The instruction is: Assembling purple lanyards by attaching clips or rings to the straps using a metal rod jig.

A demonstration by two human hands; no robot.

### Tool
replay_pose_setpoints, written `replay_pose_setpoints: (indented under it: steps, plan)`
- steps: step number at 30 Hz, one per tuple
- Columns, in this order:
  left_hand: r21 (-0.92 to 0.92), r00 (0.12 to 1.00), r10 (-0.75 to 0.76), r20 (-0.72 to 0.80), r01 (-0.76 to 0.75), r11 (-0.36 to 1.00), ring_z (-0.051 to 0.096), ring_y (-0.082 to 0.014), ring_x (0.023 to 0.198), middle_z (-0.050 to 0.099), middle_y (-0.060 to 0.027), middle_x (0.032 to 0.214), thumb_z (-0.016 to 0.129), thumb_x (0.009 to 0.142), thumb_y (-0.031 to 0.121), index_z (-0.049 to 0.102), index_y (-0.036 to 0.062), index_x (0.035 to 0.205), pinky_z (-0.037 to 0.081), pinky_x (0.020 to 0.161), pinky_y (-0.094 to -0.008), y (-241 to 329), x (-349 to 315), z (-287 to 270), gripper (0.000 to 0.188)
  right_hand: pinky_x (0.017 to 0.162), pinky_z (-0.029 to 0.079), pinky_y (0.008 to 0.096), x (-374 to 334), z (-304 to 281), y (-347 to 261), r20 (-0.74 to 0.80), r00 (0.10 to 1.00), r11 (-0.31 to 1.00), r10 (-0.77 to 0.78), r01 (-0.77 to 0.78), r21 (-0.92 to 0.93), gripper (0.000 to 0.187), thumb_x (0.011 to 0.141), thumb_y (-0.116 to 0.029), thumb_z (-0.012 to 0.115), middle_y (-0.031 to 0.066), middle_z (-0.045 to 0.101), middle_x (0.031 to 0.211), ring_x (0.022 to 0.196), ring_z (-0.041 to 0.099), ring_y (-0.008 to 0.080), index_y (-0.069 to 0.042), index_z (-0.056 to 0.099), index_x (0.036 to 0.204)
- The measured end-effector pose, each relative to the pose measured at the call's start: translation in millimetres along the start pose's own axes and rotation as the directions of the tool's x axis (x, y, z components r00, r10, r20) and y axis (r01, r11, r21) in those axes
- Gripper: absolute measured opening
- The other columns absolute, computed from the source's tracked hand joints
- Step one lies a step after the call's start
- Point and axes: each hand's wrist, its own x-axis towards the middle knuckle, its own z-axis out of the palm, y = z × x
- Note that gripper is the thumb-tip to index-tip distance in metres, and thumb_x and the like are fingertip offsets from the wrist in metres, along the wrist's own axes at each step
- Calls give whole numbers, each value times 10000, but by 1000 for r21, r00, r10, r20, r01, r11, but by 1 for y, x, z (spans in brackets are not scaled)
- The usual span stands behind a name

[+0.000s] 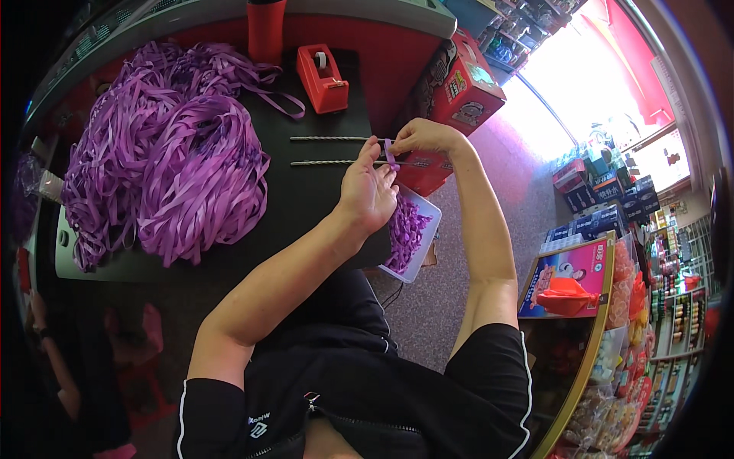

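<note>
Two thin, spiral-grooved metal rods (325, 162) stick out side by side over the right end of the black table. A short strip of purple ribbon (389, 151) spans them. My right hand (425, 138) comes from the right with bent fingers pinched on the ribbon by the farther rod. At the nearer rod is my left hand (368, 191), palm turned up, its fingers stretched out and apart beside the ribbon. Below both hands, a white plastic bin (425, 256) holds many small purple ribbon pieces. A large heap of purple ribbon (202, 176) covers the table's left side.
An orange-red tape dispenser (323, 80) stands at the table's back, beside a red cylinder (265, 34). A red printed carton (462, 80) sits beyond the table's far right corner. At right are a display case with a red bag (566, 297) and stocked shelves. Another person's arm (57, 367) shows at left.
</note>
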Motion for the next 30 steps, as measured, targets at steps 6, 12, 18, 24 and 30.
replay_pose_setpoints:
  steps: [6, 12, 18, 24, 30]
  plan:
    - [14, 1000, -7, 5, 7, 1000, -156, -324, 1429, -124, -266, 1521, 430, 976, 395, 132, 276, 1481, -122, 1122, -456, 0, 0, -1, 598, 741, 481, 316, -8, 3, -15, -42, 998, 995, 51, -54, -82, 394, 702, -388, 699, 109, 701, 818, 783, 644, 186, -46, 740, 893]
    - [10, 1000, -2, 17, 2, 1000, -160, -318, 1429, -123, -261, 1523, 427, 978, 391, 144, 278, 1478, -129, 1119, -458, 0, 2, -3, 586, 749, 513, 374, -11, 20, -34, -240, 949, 927, 205, -267, -264, 370, 665, -408, 700, 131, 700, 827, 808, 671, 223, -91, 746, 850]
    - [9, 1000, 0, 15, 0, 1000, -148, -313, 1432, -106, -258, 1526, 444, 969, 393, 159, 282, 1476, -130, 1118, -460, 2, 4, -6, 592, 703, 486, 323, -17, 19, -10, -256, 953, 986, 162, -163, 17, 425, 772, -447, 636, 123, 674, 803, 789, 639, 176, -36, 726, 827]
    - [-25, 998, 3, 60, -2, 1000, -133, -322, 1433, -114, -268, 1522, 470, 958, 383, 140, 271, 1485, -125, 1119, -469, 4, -1, -3, 631, 764, 458, 324, -20, 81, 39, -145, 932, 372, 332, 12, 928, 519, 945, -463, 465, 112, 645, 879, 775, 585, 206, 5, 654, 1065]
    - [2, 1000, 2, 18, -2, 1000, -138, -343, 1429, -123, -289, 1511, 475, 959, 360, 100, 245, 1496, -114, 1122, -477, 4, -5, 2, 665, 791, 533, 434, 17, 145, 45, -248, 948, -550, -198, 102, 829, 361, 991, -275, 391, 169, 649, 964, 902, 647, 265, -11, 548, 1180]
